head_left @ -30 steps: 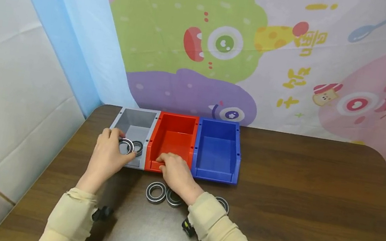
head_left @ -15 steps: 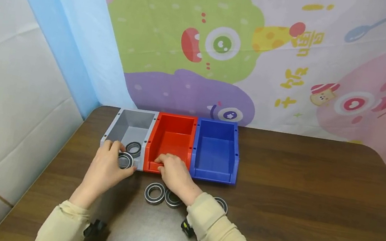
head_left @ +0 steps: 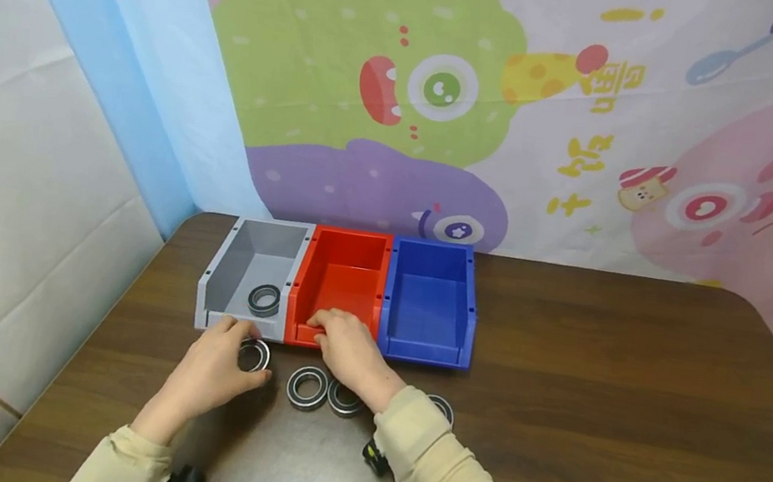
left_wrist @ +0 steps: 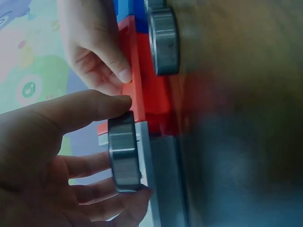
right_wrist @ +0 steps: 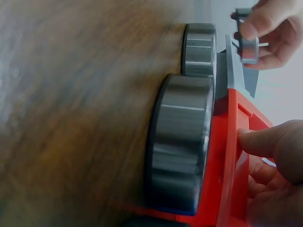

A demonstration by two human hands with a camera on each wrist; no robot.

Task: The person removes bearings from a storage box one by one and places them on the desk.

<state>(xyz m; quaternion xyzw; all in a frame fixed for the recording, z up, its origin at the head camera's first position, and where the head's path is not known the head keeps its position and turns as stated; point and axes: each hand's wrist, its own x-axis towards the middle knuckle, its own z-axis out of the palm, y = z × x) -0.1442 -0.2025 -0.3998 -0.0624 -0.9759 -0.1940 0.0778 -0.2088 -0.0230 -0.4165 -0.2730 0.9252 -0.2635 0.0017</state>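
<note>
My left hand (head_left: 209, 373) pinches a ball bearing (left_wrist: 124, 151) between thumb and fingers, just in front of the grey bin (head_left: 268, 269). The bearing is tilted up on edge and looks clear of the table. A second bearing (head_left: 262, 312) lies inside that bin. With the thumb outside and the fingers curled inside, my right hand (head_left: 353, 354) grips the front lip of the red bin (head_left: 347, 289). Close below it, two more bearings lie on the table: one to the left (head_left: 291, 386) fully seen, another (head_left: 342, 414) partly covered by the right wrist.
A blue bin (head_left: 429, 307) adjoins the red one on the right. Another bearing (head_left: 447, 405) shows partly behind the right sleeve. Brown wooden tabletop (head_left: 598, 392) stretches to the right. A cartoon-printed cloth (head_left: 563, 134) hangs behind, and a pale wall (head_left: 25, 175) flanks the left.
My left hand has carried its bearing from above the grey bin toward me, past the front lip. The bearing inside the bin is now fully uncovered. My right hand stays on the red bin.
</note>
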